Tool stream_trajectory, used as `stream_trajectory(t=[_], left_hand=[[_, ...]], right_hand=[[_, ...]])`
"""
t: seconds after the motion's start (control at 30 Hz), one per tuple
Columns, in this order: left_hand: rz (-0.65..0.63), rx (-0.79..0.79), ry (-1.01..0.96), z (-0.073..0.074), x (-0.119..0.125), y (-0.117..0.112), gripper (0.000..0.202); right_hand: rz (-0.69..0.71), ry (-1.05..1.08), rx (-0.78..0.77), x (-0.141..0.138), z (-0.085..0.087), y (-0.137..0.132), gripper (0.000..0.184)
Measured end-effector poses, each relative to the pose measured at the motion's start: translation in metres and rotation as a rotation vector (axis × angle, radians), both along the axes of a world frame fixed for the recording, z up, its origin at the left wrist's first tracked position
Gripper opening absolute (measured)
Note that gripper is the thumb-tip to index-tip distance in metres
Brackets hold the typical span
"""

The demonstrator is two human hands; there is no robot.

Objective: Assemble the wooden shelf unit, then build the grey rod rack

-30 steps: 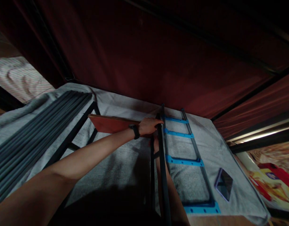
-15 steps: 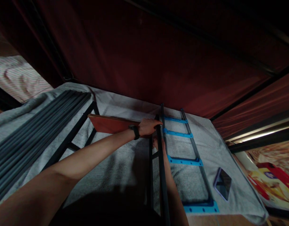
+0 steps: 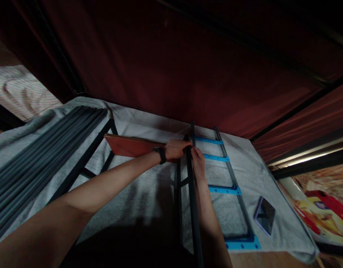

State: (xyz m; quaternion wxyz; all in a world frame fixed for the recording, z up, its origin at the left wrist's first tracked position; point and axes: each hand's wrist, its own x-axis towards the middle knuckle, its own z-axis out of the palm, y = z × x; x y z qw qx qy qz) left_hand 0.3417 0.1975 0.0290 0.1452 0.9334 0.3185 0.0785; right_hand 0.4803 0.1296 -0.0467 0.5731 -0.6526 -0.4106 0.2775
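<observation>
A dark metal side frame (image 3: 191, 193) with short rungs stands before me, and a second dark metal side frame (image 3: 80, 167) stands to the left. Between their far ends spans a reddish-brown board (image 3: 129, 146). My left hand (image 3: 174, 149), with a black watch (image 3: 161, 155) on the wrist, is closed around the top of the right frame where the board's end meets it. Against that frame's outer side, my right hand (image 3: 198, 158) has its fingertips pinched together beside the left fingers. Whatever is in the pinch is too small to make out.
Several grey tubes (image 3: 48, 160) lie side by side at the left on a grey blanket (image 3: 151, 208). To the right lies a ladder-like rack with blue crosspieces (image 3: 224, 190), then a phone (image 3: 264, 216). Dark red curtains (image 3: 171, 67) hang behind.
My right hand has come from inside the right frame, below the board, to its outer side and up beside my left hand. The left hand stays on the frame.
</observation>
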Motion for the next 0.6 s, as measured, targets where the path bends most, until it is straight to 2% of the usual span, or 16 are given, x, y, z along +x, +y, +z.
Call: stream_trajectory(t=[0.1, 0.2, 0.43, 0.6], left_hand=[[0.034, 0.017, 0.03, -0.0015, 0.0002, 0.0007, 0.051], [0.047, 0.026, 0.047, -0.0026, 0.0, 0.0011, 0.059], [0.041, 0.032, 0.029, -0.0044, 0.0012, -0.0003, 0.058], [0.043, 0.017, 0.036, -0.0053, 0.0027, -0.0006, 0.06]], right_hand=[[0.004, 0.038, 0.043, 0.0023, -0.0026, -0.0004, 0.043], [0.028, -0.055, 0.072, 0.0032, 0.0001, -0.002, 0.036], [0.082, -0.243, 0.05, 0.0038, 0.0051, -0.0011, 0.026], [0.101, -0.198, 0.031, 0.0042, 0.0003, 0.0051, 0.032]])
